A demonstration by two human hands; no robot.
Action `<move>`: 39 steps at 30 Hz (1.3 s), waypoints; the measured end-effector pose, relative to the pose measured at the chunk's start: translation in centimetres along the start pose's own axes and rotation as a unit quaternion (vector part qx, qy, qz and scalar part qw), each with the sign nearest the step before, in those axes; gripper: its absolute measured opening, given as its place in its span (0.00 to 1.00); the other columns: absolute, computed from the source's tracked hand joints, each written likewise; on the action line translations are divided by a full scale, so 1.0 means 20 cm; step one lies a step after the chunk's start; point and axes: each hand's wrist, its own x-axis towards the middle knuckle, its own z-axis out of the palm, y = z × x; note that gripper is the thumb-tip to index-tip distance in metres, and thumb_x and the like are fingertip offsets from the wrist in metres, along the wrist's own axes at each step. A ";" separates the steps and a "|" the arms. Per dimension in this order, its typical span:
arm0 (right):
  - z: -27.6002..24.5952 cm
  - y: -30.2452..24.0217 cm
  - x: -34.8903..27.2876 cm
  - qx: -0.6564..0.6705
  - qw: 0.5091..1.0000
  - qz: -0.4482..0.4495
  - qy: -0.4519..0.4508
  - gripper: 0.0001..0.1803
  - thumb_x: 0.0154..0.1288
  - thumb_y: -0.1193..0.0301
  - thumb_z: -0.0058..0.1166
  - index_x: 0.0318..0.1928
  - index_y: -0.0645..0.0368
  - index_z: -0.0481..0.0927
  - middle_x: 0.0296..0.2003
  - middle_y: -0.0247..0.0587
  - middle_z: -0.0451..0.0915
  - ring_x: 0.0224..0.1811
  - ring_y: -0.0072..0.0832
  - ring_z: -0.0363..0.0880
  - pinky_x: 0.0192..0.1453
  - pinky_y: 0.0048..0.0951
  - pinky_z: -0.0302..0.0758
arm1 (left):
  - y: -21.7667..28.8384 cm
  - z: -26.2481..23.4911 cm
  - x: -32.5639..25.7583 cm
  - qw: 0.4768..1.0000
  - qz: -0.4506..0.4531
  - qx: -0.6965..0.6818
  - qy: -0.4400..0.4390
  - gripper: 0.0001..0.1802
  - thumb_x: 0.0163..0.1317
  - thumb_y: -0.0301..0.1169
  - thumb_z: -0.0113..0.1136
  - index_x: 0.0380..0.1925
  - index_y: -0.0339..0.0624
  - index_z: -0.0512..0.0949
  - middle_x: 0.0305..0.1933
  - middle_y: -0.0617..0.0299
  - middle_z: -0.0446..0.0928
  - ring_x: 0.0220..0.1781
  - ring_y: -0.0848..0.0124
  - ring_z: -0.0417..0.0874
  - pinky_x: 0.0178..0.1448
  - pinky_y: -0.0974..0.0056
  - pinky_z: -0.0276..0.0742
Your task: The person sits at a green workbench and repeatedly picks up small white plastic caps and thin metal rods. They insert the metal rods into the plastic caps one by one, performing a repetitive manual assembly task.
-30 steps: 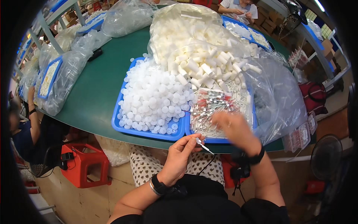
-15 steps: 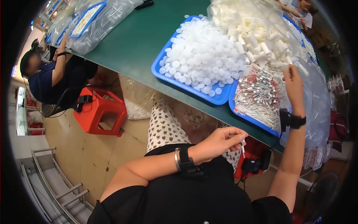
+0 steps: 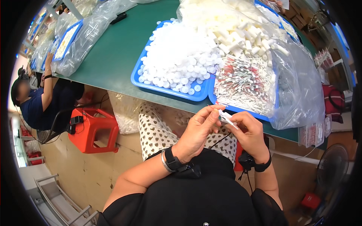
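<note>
Both of my hands meet above my lap, just in front of the table's near edge. My left hand pinches a slim white stick-like piece, mostly covered by the fingertips. Between thumb and fingers of my right hand is a small white tube, brought up against the piece in the left. Where the two parts touch is too small to make out. Just beyond the hands, a blue tray holds many thin white sticks with red and dark wire-like ends.
A larger blue tray heaped with translucent white discs stands on the green table. Cream tubes spill from a clear bag behind. A red stool and a seated person are at left; a fan stands right.
My right hand has come back from the cream tubes to my left hand, now with a white tube. My left hand has risen slightly and shifted left. The whole view has shifted.
</note>
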 end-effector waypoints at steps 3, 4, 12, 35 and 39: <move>0.02 -0.01 -0.01 0.068 0.998 0.016 0.010 0.08 0.60 0.81 0.62 0.39 0.65 0.77 0.36 0.40 0.80 0.32 0.21 0.82 0.33 0.23 0.77 | -0.02 0.00 0.02 0.998 0.029 0.058 0.013 0.16 0.72 0.37 0.54 0.54 0.42 0.77 0.36 0.68 0.76 0.34 0.80 0.74 0.40 0.76 0.72; 0.02 -0.01 -0.02 0.067 0.997 0.028 0.000 0.09 0.62 0.80 0.61 0.41 0.66 0.75 0.37 0.41 0.80 0.33 0.21 0.82 0.35 0.23 0.78 | -0.03 0.01 0.02 0.996 0.037 0.078 0.017 0.15 0.73 0.36 0.54 0.53 0.42 0.77 0.37 0.67 0.76 0.35 0.80 0.74 0.41 0.76 0.73; -0.04 -0.02 0.00 0.345 0.912 0.214 -0.055 0.08 0.72 0.77 0.50 0.48 0.64 0.69 0.38 0.43 0.80 0.36 0.22 0.83 0.41 0.23 0.82 | 0.01 0.01 0.01 0.928 0.178 0.326 -0.037 0.15 0.73 0.24 0.49 0.56 0.36 0.77 0.48 0.61 0.75 0.40 0.78 0.79 0.47 0.72 0.78; -0.56 0.38 0.15 -0.282 0.918 0.132 0.246 0.14 0.60 0.75 0.58 0.47 0.61 0.79 0.36 0.50 0.82 0.37 0.46 0.82 0.38 0.39 0.77 | 0.25 -0.01 0.09 0.989 -0.118 -0.006 -0.093 0.14 0.75 0.37 0.50 0.48 0.37 0.72 0.46 0.54 0.80 0.37 0.77 0.78 0.44 0.71 0.77; -0.31 -0.01 0.10 -0.126 0.990 0.001 0.069 0.13 0.59 0.79 0.59 0.46 0.63 0.79 0.39 0.48 0.81 0.38 0.40 0.81 0.40 0.34 0.77 | 0.18 -0.03 0.13 0.991 -0.098 -0.036 -0.082 0.16 0.74 0.38 0.51 0.47 0.33 0.75 0.39 0.61 0.78 0.35 0.79 0.75 0.45 0.74 0.75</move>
